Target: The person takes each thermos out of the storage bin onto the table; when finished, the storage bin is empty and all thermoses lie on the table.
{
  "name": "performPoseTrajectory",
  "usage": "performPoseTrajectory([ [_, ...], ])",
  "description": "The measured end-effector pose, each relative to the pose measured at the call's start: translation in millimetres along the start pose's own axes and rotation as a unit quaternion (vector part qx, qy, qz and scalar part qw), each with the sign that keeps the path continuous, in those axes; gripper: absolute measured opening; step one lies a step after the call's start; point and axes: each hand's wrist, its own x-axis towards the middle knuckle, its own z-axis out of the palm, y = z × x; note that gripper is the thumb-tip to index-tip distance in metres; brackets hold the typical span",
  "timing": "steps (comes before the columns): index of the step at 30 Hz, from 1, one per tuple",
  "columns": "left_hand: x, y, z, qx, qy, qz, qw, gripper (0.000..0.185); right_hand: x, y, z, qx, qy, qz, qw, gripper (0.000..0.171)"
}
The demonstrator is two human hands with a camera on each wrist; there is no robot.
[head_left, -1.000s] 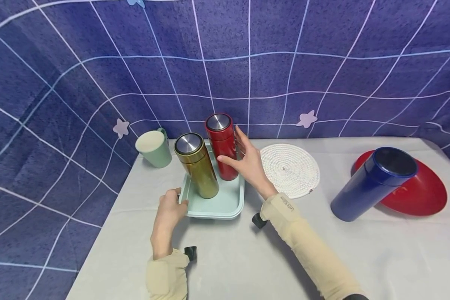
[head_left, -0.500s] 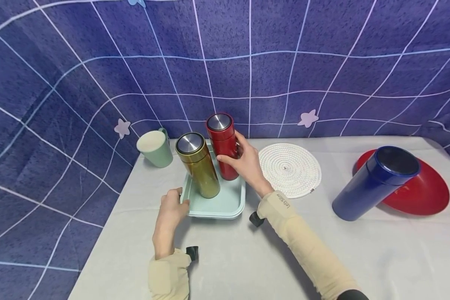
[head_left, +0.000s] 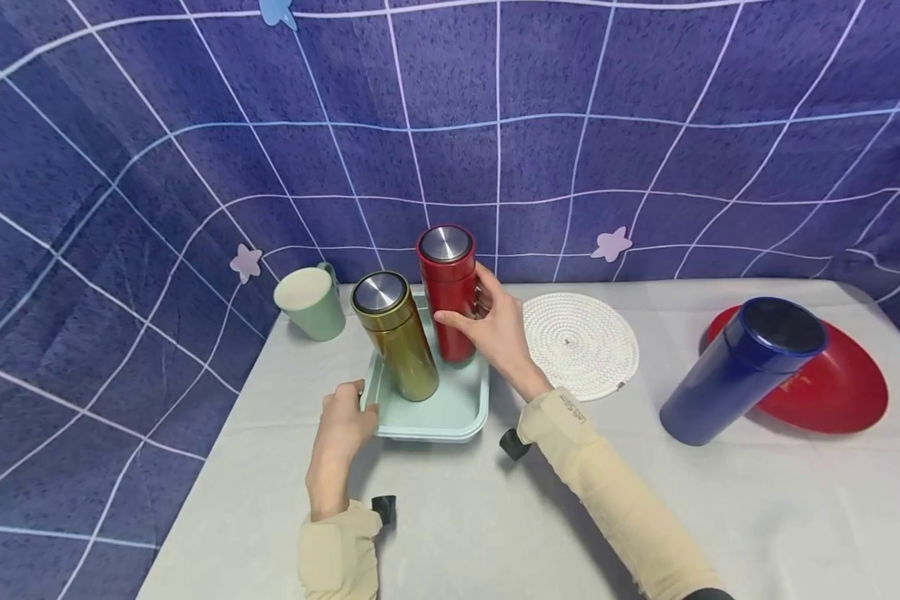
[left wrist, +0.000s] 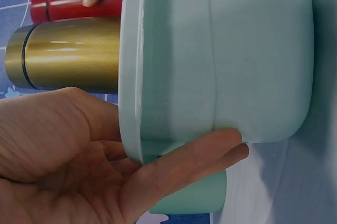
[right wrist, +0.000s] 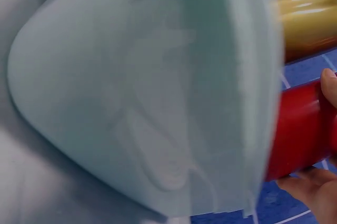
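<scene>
A red flask (head_left: 450,287) and a gold flask (head_left: 396,337) stand upright in a pale green tray (head_left: 461,412) on the table. My right hand (head_left: 492,323) grips the red flask (right wrist: 303,129) around its middle, thumb in front and fingers behind. My left hand (head_left: 345,421) holds the tray's near left corner, with the fingers (left wrist: 189,158) under its rim (left wrist: 131,77). In the left wrist view the gold flask (left wrist: 68,53) lies just past that rim, with the red flask (left wrist: 73,0) behind it.
A pale green mug (head_left: 309,302) stands left of the tray. A white woven coaster (head_left: 581,342) lies to its right. Further right a tall blue flask (head_left: 742,371) stands in front of a red plate (head_left: 840,392). A blue grid cloth hangs behind.
My right hand has closed round the red flask, which it only touched with spread fingers a second ago. The left hand stays on the tray corner.
</scene>
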Motion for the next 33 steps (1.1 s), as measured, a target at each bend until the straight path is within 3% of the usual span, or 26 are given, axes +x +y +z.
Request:
performPoseTrajectory([
  [14, 0.9, -1.8, 0.6, 0.014, -0.005, 0.014, 0.9998, 0.039, -12.4, -36.6, -22.3, 0.046, 0.041, -0.032, 0.998, 0.063],
  [21, -0.5, -1.7, -2.8, 0.016, -0.002, 0.018, 0.9997, 0.038, -23.8, -57.2, -36.9, 0.096, 0.044, -0.05, 0.993, 0.06],
  [25, -0.8, -0.9, -3.7, 0.011, -0.005, 0.014, 0.9998, 0.034, -32.2, -68.4, -47.5, 0.092, 0.051, -0.055, 0.993, 0.061],
  [33, -1.5, 0.1, -2.7, 0.003, -0.02, 0.003, 0.9998, 0.045, -51.1, -78.8, -71.7, 0.064, 0.062, -0.056, 0.994, 0.064],
])
